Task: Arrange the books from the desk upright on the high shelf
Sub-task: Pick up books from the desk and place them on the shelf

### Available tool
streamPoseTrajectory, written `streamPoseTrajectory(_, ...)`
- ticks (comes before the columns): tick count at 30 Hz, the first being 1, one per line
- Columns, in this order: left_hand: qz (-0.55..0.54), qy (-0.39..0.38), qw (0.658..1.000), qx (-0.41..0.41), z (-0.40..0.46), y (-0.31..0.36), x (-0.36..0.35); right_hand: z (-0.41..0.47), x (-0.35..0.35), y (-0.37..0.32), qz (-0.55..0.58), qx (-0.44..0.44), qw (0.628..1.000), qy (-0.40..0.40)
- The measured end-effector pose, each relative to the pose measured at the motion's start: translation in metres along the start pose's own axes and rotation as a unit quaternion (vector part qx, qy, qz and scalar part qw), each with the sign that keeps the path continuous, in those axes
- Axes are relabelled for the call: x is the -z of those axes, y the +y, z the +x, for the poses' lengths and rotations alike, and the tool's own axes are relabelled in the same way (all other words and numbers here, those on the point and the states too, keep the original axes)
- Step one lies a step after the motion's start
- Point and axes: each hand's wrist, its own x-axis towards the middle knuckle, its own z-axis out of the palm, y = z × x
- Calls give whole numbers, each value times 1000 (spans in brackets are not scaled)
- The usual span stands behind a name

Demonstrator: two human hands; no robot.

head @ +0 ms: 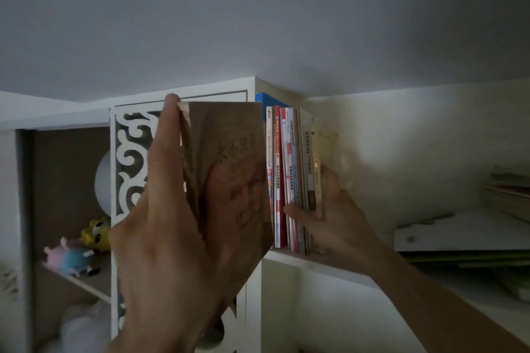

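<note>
two hands up: left hand point(160, 226) gripping thick brown book point(229, 169) upright beside high shelf point(309, 259), right hand point(329, 218) fingers point(295, 213) pinching glossy thin books point(289, 180) standing there.
</note>
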Motion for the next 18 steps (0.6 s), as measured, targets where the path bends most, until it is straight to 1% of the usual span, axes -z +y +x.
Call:
streamPoseTrajectory(1,-12,11,1000,3,-4,5,2,-3,7,2,59,-1,998,-22)
streamPoseTrajectory(2,-29,25,999,4,-2,10,-1,-5,15,4,124,-20,991,-37)
streamPoseTrajectory(3,-48,33,998,5,-3,14,-7,-6,21,4,195,-44,979,-32)
streamPoseTrajectory(4,-62,42,997,3,-2,19,-16,-7,29,3,235,-76,969,-10)
streamPoseTrajectory(6,-94,39,995,2,1,35,-37,-9,47,3,277,-106,954,52)
streamPoseTrajectory(8,-105,23,994,19,4,50,-63,-14,67,7,337,-125,919,163)
streamPoseTrajectory(9,-103,18,994,31,7,54,-78,-20,77,11,348,-117,903,224)
streamPoseTrajectory(10,-96,14,994,42,9,59,-95,-26,85,14,326,-95,902,268)
streamPoseTrajectory(11,-90,8,995,49,11,61,-111,-33,92,17,263,-67,919,286)
streamPoseTrajectory(12,-83,-2,995,56,12,62,-128,-38,97,19,196,-44,936,288)
streamPoseTrajectory(13,-73,-14,996,56,13,59,-146,-42,100,19,153,-23,953,261)
streamPoseTrajectory(14,-59,-27,997,47,11,55,-162,-46,100,19,131,-10,970,205)
streamPoseTrajectory(15,-44,-42,997,39,8,49,-176,-49,99,17,130,6,985,115)
streamPoseTrajectory(16,-32,-65,997,40,4,42,-188,-51,94,13,136,14,990,21)
streamPoseTrajectory(17,-25,-96,994,53,-1,35,-195,-53,87,14,140,22,988,-58)
streamPoseTrajectory(18,-25,-120,990,68,-6,29,-197,-53,78,16,128,30,986,-98)
